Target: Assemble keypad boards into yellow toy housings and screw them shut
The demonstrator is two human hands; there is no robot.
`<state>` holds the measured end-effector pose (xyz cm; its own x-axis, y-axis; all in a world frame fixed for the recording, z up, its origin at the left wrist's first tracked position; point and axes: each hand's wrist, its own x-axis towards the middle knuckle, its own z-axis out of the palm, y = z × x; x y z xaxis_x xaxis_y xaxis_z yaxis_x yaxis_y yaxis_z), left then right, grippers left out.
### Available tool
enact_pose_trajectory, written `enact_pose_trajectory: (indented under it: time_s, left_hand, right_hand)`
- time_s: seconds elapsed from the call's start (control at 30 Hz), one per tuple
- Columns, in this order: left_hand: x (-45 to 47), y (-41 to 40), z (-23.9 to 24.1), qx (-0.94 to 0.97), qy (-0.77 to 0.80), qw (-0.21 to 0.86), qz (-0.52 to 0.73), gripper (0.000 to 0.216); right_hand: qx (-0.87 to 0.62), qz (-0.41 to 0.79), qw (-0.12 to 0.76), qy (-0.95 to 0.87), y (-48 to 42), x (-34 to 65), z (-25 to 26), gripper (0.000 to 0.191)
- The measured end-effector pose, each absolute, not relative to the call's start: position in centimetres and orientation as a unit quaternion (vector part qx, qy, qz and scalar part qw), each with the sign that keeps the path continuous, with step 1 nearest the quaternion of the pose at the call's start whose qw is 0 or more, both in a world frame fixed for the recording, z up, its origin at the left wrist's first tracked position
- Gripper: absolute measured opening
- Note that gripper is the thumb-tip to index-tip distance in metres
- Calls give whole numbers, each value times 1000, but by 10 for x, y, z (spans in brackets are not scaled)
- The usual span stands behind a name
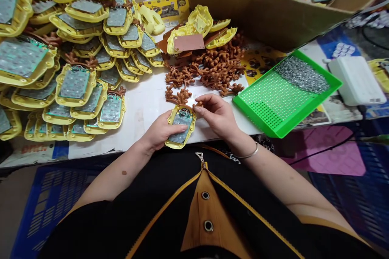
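My left hand (160,132) grips a yellow plastic shell (181,127) with a grey circuit board inside, thumb lying across the board. My right hand (216,114) pinches a small brown antler piece (199,104) at the shell's top right corner. A second brown antler sits at the shell's top edge. Just beyond my hands lies a heap of loose brown antler pieces (212,68) on the white table (146,105).
Several finished yellow shells with boards (75,85) are stacked at the left. A green perforated tray (285,93) holding small metal screws lies at the right. A cardboard box (258,8) of yellow parts stands behind. A white box (355,79) is far right. Blue crates flank my lap.
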<state>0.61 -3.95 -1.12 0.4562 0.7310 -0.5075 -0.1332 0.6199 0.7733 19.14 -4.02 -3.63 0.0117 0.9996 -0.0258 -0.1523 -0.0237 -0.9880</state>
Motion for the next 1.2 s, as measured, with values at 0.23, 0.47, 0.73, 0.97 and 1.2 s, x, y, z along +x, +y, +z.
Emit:
enact_pose_trajectory:
  time_s: [0.23,0.47,0.73,0.97,1.2]
  left_hand:
    - [2,-36,-11,372,443,784,225,52]
    - [3,-37,-10,411,428,781,197,42]
    - [2,-33,-9,413,421,791,165,42]
    - [0,-30,-11,414,411,798,152,40]
    - [1,-31,-12,439,419,782,145,39]
  right_hand:
    - [-422,654,451,-437,-33,208,-25,42]
    - [-414,677,433,-428,-25,198,-10,42]
    - [-411,705,411,-406,-24,202,-15,37]
    - [-399,711,421,-397,-24,204,-21,31]
    - [-391,698,398,-449,-22,210,-18,28]
